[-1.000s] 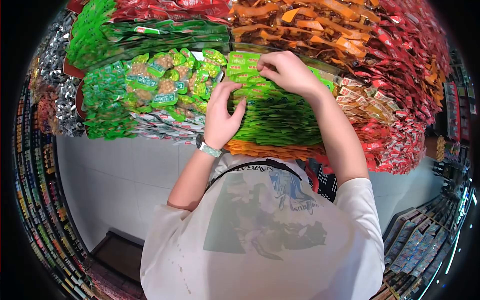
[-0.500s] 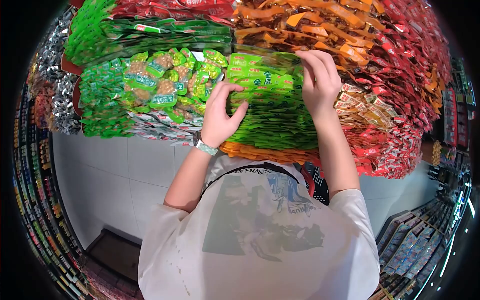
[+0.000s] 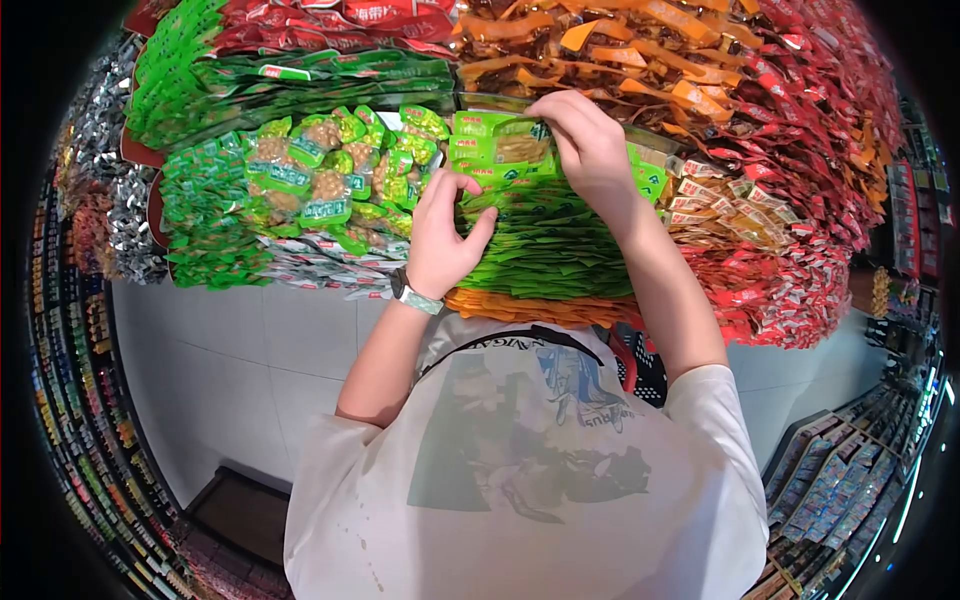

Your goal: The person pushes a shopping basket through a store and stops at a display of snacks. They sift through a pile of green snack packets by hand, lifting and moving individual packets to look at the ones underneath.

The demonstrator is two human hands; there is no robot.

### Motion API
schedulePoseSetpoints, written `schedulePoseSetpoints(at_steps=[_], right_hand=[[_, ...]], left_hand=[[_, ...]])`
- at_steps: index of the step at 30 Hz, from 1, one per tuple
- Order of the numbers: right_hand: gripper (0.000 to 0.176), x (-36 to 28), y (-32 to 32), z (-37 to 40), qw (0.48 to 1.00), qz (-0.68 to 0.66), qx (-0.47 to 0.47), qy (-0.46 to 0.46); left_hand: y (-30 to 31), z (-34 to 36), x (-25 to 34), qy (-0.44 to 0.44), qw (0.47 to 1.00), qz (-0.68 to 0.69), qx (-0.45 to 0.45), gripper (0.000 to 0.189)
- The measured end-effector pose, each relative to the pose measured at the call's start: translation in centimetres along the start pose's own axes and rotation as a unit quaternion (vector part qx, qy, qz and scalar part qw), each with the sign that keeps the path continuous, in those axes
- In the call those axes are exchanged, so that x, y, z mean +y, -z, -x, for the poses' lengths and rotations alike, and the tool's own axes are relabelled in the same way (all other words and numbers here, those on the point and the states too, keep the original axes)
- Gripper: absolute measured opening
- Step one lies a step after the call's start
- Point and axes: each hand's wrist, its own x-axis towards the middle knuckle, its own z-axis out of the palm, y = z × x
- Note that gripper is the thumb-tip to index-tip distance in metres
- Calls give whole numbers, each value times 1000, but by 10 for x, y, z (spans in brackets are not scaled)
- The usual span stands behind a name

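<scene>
Pale grey tiled floor between packed store shelves and a low dark mat-like panel.

Legible text noted. White shirt: "NAVIGAT", part-covered, at the neckline near centre; "RUS" beside the blue print, between 4 and 5 o'clock. Red packets, between 11 and 12 o'clock: characters "海带". Clear-fronted packets, 10 o'clock: label appears to end "生". Green packets, 12 o'clock: red print, too small to read.
</scene>
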Motion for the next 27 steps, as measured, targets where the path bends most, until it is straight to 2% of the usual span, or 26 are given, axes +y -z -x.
schedulePoseSetpoints(at_steps=[3, 6, 7, 13, 16, 22, 23, 26, 27], right_hand=[[16, 6, -6, 12, 995, -17, -58, -83], [16, 12, -12, 25, 990, 10, -120, -74], [15, 15, -11, 25, 992, 35, -119, -35], [13, 23, -5, 23, 976, 64, -205, -21], [14, 20, -6, 21, 970, 71, -229, -38], [16, 6, -4, 20, 994, 42, -102, -17], [16, 5, -5, 23, 991, 32, -127, -21], [14, 2, -5, 26, 979, 21, -198, -47], [14, 0, -4, 22, 972, 26, -223, -66]], left_hand=[[-2, 1, -1, -10, 1000, -6, 7, 29], [-1, 0, 0, -10, 1000, -12, 3, 29], [0, -1, -1, -8, 1000, -11, -1, 28], [2, -1, -2, -4, 1000, -20, -17, 29], [1, -2, -2, 1, 999, -31, -18, 29], [1, 5, 9, -12, 997, -79, -11, 35], [1, 8, 10, -19, 995, -96, -6, 35], [5, 14, 1, 74, 995, -53, -31, 37], [6, 14, 3, 59, 996, -55, -27, 34]])
